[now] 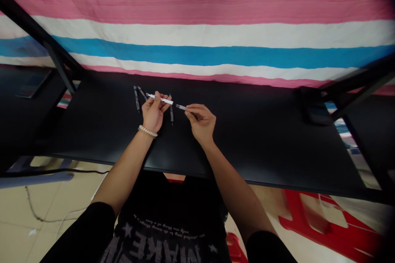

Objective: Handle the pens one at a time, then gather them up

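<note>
Above the black table (262,139), my left hand (152,115) is closed round a white pen (166,100), thumb on top. My right hand (203,123) pinches a short grey-and-white pen piece (180,107) between thumb and fingers. A small gap separates this piece from the right end of the white pen. Dark pens lie on the table about my left hand: one pen (136,99) and another pen (142,92) to its left, and a third pen (171,115) just right of its fingers. My left hand partly covers the area between them.
Striped cloth (197,33) hangs along the table's far edge. Black metal bars (58,63) slant at both sides. A dark flat object (317,113) rests at the right end. Red plastic stools (296,213) and cables (68,215) are below on the floor.
</note>
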A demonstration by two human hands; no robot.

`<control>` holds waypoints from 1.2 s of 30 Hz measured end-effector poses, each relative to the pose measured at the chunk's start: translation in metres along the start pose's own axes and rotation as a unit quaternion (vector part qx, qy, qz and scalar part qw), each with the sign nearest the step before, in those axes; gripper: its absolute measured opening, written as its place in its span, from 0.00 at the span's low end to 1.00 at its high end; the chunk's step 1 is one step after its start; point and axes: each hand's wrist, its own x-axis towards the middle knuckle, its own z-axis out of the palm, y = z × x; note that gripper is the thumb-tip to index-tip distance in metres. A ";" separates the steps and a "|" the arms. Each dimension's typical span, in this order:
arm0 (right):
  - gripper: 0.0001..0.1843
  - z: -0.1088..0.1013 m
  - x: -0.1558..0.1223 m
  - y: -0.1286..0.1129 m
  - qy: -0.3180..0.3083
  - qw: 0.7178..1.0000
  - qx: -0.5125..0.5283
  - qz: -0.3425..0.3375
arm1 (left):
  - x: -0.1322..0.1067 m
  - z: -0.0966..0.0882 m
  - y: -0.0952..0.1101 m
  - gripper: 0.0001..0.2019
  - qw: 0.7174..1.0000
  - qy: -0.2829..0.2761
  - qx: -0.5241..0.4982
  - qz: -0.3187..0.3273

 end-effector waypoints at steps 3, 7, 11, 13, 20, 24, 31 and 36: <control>0.02 -0.002 0.001 0.001 0.015 1.000 -0.010 -0.015 | 0.000 0.002 0.005 0.16 0.998 0.030 -0.047 -0.012; 0.01 -0.001 0.002 0.003 0.012 1.000 -0.004 -0.018 | -0.002 0.006 0.009 0.14 0.996 0.045 -0.073 -0.027; 0.03 0.000 0.002 0.001 -0.003 1.000 -0.012 -0.013 | -0.002 0.007 0.008 0.14 0.996 0.046 -0.072 -0.030; 0.03 0.000 0.001 0.000 -0.005 1.000 -0.014 -0.012 | -0.003 0.008 0.008 0.15 0.996 0.038 -0.068 -0.032; 0.03 0.002 -0.001 -0.001 -0.007 1.000 -0.001 -0.020 | -0.007 0.008 0.005 0.15 0.998 -0.011 -0.038 -0.049; 0.03 0.002 -0.001 -0.001 -0.002 1.000 0.000 -0.018 | -0.007 0.008 0.005 0.14 0.998 -0.010 -0.032 -0.050; 0.02 0.002 -0.001 -0.003 0.003 1.000 0.011 -0.013 | -0.007 0.008 0.005 0.13 0.998 -0.018 -0.036 -0.058; 0.07 0.002 -0.003 0.000 -0.008 1.000 -0.013 0.013 | -0.008 0.008 0.004 0.13 0.998 -0.016 -0.036 -0.058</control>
